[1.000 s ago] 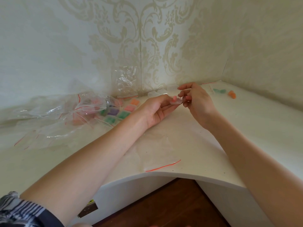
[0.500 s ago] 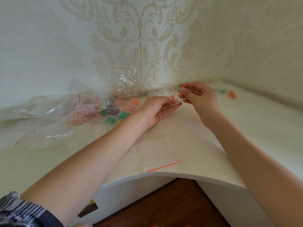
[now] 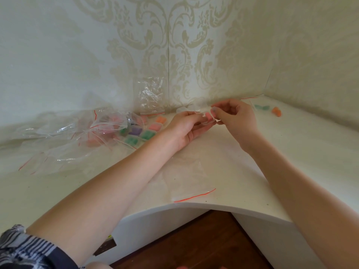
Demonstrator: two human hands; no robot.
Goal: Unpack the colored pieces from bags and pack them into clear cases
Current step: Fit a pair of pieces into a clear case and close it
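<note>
counter [image 3: 229, 164]: white corner surface set against patterned wallpaper, front edge curved
bag heap [image 3: 58, 136]: crumpled clear zip bags with red seal lines, piled at the left, some coloured pieces blurred inside
flat bag [image 3: 186, 181]: empty clear bag lying near the front edge, red strip toward the viewer
upright bag [image 3: 151, 100]: clear bag leaning on the wall behind the cases
filled cases [image 3: 141, 131]: cluster of small clear cases holding green, purple, pink and orange pieces, just left of the left hand
left hand [image 3: 186, 127]: palm up above the counter, fingers curled under a small clear case [image 3: 206, 121] and holding it
right hand [image 3: 235, 117]: fingers and thumb pinched together on the edge of that same case, meeting the left hand
pink piece [image 3: 209, 116]: sits in the held case between the two hands
loose pieces: teal pair [image 3: 261, 107] and orange piece [image 3: 276, 111] on the counter, right of the hands, near the corner
</note>
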